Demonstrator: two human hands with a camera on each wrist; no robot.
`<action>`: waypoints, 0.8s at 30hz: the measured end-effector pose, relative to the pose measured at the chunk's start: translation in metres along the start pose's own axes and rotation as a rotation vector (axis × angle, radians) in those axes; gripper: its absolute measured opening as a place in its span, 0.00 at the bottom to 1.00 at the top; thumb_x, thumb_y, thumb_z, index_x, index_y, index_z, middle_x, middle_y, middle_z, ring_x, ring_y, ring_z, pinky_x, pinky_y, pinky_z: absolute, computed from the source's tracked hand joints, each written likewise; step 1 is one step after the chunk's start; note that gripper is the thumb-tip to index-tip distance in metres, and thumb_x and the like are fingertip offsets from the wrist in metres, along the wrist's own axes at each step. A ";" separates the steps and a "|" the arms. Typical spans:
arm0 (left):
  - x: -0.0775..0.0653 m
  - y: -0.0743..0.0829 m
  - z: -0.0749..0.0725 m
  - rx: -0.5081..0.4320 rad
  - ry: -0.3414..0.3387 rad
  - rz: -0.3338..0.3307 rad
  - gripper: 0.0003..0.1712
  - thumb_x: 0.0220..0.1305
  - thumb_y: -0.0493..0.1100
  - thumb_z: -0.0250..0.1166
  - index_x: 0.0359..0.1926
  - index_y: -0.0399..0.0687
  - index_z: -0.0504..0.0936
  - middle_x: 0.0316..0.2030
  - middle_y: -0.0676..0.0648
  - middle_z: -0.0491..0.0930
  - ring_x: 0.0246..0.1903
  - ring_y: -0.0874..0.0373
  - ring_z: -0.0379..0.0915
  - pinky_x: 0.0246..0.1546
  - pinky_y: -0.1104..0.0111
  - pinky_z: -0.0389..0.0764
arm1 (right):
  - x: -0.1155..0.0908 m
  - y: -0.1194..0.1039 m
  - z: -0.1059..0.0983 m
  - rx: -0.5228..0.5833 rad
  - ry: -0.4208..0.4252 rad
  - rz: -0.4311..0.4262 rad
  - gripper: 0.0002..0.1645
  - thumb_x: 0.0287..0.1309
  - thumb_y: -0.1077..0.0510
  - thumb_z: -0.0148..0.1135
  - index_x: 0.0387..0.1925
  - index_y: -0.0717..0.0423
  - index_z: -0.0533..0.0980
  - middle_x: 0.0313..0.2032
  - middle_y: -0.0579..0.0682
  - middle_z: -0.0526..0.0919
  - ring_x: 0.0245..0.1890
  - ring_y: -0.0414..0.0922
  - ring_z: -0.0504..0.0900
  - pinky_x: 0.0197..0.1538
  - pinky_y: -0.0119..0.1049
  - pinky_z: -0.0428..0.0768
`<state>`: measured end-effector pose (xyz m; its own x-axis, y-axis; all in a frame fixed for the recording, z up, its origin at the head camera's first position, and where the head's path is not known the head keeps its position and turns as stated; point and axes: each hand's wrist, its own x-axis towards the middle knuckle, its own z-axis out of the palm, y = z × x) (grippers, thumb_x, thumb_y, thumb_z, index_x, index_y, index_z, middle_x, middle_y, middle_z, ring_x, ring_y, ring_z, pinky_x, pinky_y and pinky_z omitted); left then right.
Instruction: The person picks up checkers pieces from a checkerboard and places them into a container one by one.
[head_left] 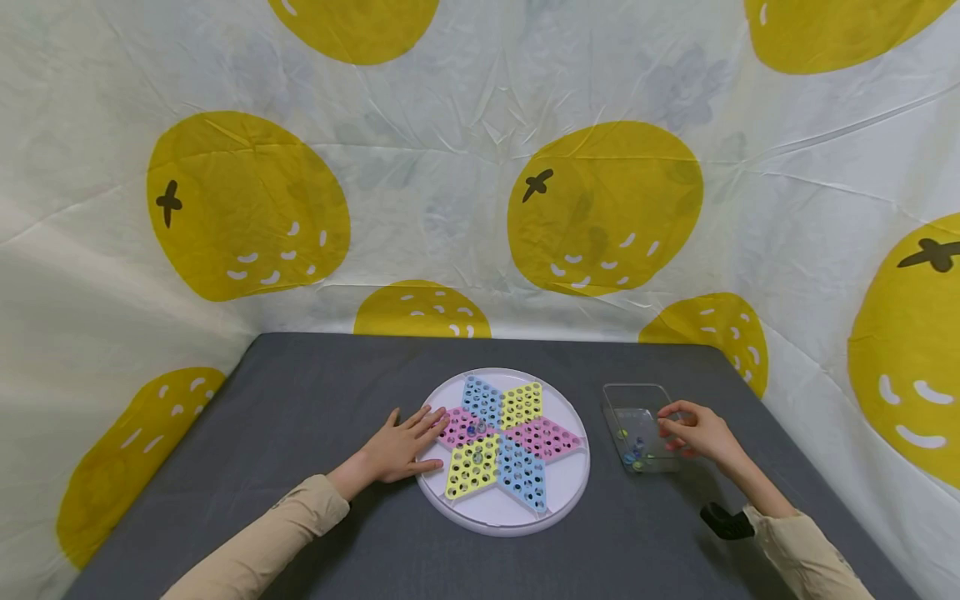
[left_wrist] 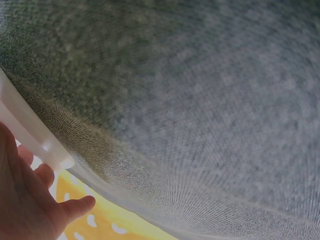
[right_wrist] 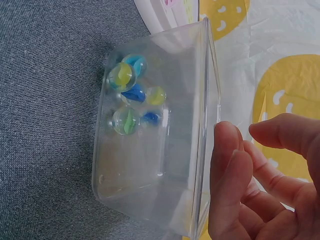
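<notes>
A round white Chinese checkers board (head_left: 495, 521) with a pink, blue and yellow star of holes lies on the table. A blue marble (head_left: 471, 430) sits in its left pink point, with a paler marble beside it; another pale one is in the lower yellow point. My left hand (head_left: 401, 447) rests spread on the board's left rim. My right hand (head_left: 699, 433) hovers at the right side of a clear plastic box (right_wrist: 140, 185), fingers loosely bent, no marble seen between them. Several glass marbles (right_wrist: 125, 121) lie in the box, toward its near end.
A dark grey cloth (head_left: 360, 542) covers the table. A white curtain (head_left: 427, 208) printed with yellow fruit hangs behind and at both sides. A black device (head_left: 726, 522) is on the right wrist. The box stands to the right of the board.
</notes>
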<state>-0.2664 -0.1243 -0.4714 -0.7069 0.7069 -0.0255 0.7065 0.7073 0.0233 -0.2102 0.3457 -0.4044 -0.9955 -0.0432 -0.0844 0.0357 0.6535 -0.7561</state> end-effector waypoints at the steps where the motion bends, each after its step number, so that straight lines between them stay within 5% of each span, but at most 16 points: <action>1: 0.000 0.000 0.000 -0.001 0.001 0.001 0.42 0.60 0.68 0.41 0.69 0.53 0.48 0.69 0.50 0.47 0.68 0.48 0.42 0.57 0.38 0.51 | 0.000 0.000 0.000 0.001 0.002 0.005 0.25 0.58 0.50 0.54 0.48 0.66 0.68 0.31 0.58 0.83 0.25 0.47 0.83 0.27 0.39 0.79; 24: 0.001 -0.001 0.001 -0.006 -0.002 0.003 0.42 0.60 0.68 0.42 0.69 0.53 0.48 0.69 0.49 0.46 0.68 0.47 0.42 0.57 0.38 0.51 | -0.001 -0.004 0.002 0.010 -0.005 -0.004 0.23 0.59 0.52 0.53 0.48 0.67 0.68 0.32 0.59 0.83 0.26 0.48 0.83 0.28 0.41 0.79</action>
<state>-0.2674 -0.1241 -0.4727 -0.7050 0.7087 -0.0279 0.7081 0.7055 0.0294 -0.2091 0.3423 -0.4026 -0.9952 -0.0494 -0.0844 0.0327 0.6459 -0.7628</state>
